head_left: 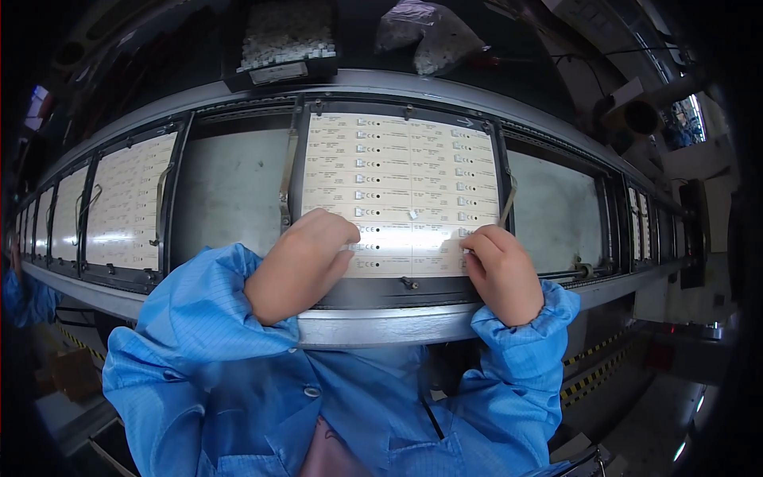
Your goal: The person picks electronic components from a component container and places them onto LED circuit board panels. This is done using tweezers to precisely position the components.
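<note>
A white circuit board panel (pixel 397 171) with printed rows lies in a dark frame in front of me. Two columns of small white connectors (pixel 360 179) sit along its rows. My left hand (pixel 302 258) is closed, its thumb and fingertips pinched at the left column in the lower rows. Low in the right column, my right hand (pixel 506 270) is pinched too, its fingertips at the board. What either hand holds is too small and hidden to make out. One loose white connector (pixel 413 215) lies tilted on the panel between the columns.
A dark box (pixel 286 44) heaped with small white parts stands beyond the rail. Beside it lies a clear plastic bag (pixel 429 40) of similar parts. Another board panel (pixel 127 203) sits farther left on the conveyor. A metal rail (pixel 389 326) runs along the near edge.
</note>
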Available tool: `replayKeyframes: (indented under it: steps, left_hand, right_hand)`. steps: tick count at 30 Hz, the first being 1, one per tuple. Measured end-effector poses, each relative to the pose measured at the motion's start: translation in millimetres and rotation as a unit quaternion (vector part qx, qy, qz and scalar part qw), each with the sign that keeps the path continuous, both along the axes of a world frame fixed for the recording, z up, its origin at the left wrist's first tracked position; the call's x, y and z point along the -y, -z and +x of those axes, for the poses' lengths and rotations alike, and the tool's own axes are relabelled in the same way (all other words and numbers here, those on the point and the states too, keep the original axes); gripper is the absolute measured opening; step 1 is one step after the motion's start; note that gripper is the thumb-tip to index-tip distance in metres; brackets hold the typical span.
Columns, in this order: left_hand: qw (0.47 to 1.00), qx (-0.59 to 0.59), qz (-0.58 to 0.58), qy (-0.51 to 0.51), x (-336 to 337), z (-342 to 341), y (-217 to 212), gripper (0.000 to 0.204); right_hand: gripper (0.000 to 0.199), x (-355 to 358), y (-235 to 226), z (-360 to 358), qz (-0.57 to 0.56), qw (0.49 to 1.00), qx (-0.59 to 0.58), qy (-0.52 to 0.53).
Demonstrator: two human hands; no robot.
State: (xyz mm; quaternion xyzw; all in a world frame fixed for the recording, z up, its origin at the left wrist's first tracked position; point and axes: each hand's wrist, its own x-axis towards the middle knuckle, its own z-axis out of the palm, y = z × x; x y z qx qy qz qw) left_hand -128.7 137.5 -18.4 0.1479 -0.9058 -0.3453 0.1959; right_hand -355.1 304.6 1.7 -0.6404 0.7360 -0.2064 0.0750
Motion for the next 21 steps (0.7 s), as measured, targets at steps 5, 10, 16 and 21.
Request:
replayKeyframes:
  steps: [5,10,16,21]
  left_hand:
    - [1.0,-0.001,0.01,-0.001,0,-1,0,0.019]
    - [1.0,0.001,0.007,0.001,0,-2,0,0.019]
    - [1.0,0.003,-0.017,0.022,2,-4,0,0.015]
    - [0.998,0.006,-0.047,0.03,1,-5,0,0.01]
  right_hand:
    - [0.018,-1,1,1,-0.004,1.0,0.0,0.007]
    - [0.019,0,1,3,-0.002,1.0,-0.011,0.014]
    - [0.018,0,4,11,0.027,0.996,-0.086,0.014]
    - [0.021,3,-3,7,0.046,0.997,-0.068,-0.014]
